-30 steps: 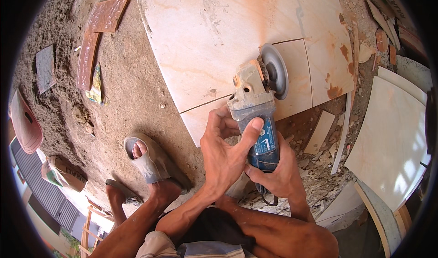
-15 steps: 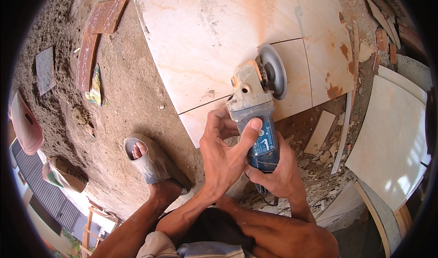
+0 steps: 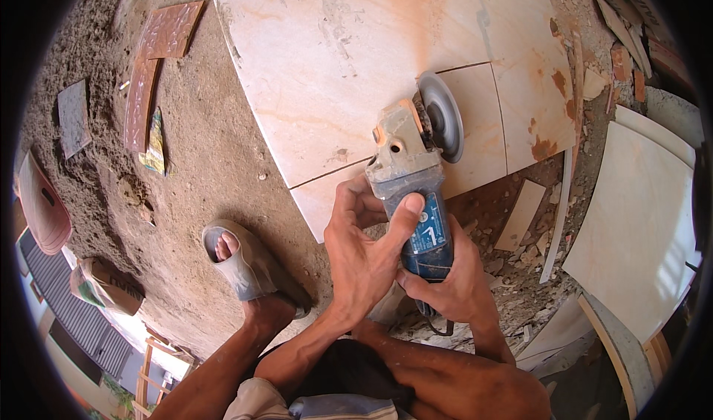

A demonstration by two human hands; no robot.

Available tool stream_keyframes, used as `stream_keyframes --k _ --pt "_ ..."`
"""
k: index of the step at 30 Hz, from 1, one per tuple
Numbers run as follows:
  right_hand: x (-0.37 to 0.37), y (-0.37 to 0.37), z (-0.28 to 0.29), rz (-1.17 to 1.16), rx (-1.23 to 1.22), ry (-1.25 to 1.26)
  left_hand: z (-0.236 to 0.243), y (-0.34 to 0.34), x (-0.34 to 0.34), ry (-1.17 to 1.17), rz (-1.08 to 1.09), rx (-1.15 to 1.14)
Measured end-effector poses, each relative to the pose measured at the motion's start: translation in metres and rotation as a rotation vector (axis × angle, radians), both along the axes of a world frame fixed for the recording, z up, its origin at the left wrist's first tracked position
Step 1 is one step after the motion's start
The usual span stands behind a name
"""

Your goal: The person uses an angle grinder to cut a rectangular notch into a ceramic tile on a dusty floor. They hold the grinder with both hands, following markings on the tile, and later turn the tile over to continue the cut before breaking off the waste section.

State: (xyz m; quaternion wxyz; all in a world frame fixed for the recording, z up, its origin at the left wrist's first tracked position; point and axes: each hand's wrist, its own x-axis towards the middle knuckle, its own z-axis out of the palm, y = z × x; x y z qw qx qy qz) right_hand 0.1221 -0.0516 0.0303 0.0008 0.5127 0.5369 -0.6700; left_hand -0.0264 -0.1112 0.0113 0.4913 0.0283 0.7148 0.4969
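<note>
Both hands grip a dusty blue angle grinder (image 3: 425,248). My left hand (image 3: 365,251) wraps its left side near the metal gear head (image 3: 401,160), thumb pressed on the casing. My right hand (image 3: 458,282) holds the rear of the body from the right, above the hanging cord. The grinder's grey cutting disc (image 3: 443,117) stands on edge over a large cream, marbled tile (image 3: 327,86) lying on the ground, at a straight dark cut line. Other dark cuts cross the tile's near and right parts; whether the disc touches it I cannot tell.
Brown tile scraps (image 3: 168,28), a grey piece (image 3: 73,119), a pink object (image 3: 44,203) and a sack (image 3: 108,285) lie left on dirt (image 3: 204,138). My sandalled foot (image 3: 245,264) is below. Right are rubble, strips (image 3: 520,214) and stacked cream tiles (image 3: 631,219).
The grinder and both hands have shifted very slightly leftward across the picture, their grip the same. The background has also moved a few pixels.
</note>
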Motion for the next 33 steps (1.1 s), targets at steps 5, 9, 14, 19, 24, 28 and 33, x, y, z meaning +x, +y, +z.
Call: stream_keyframes --k 5,9,14,19,24,28,33 --pt "0.0005 -0.0007 -0.0011 -0.004 -0.005 0.001 0.0004 0.0006 0.0001 -0.012 0.008 0.000" --pt "0.0008 -0.0003 -0.0016 -0.003 -0.016 -0.001 -0.0006 0.0002 0.0007 0.001 0.007 -0.001" --pt "-0.0004 0.0006 -0.0002 -0.001 -0.001 0.000 0.0009 0.0014 0.0003 0.007 0.003 0.004" --pt "-0.0001 0.0003 -0.0005 0.000 0.011 -0.001 0.0015 0.0022 0.0002 0.006 0.007 -0.005" --pt "-0.0003 0.0015 -0.0001 0.007 0.004 -0.002 -0.0014 0.0005 0.0003 0.010 0.002 -0.002" --pt "-0.0005 0.0024 0.0012 0.007 -0.010 -0.007 0.0009 0.0023 -0.0002 0.004 0.000 0.001" --pt "-0.0001 0.0024 -0.0005 0.014 0.009 0.000 -0.0011 0.0015 0.0003 0.005 0.002 0.005"
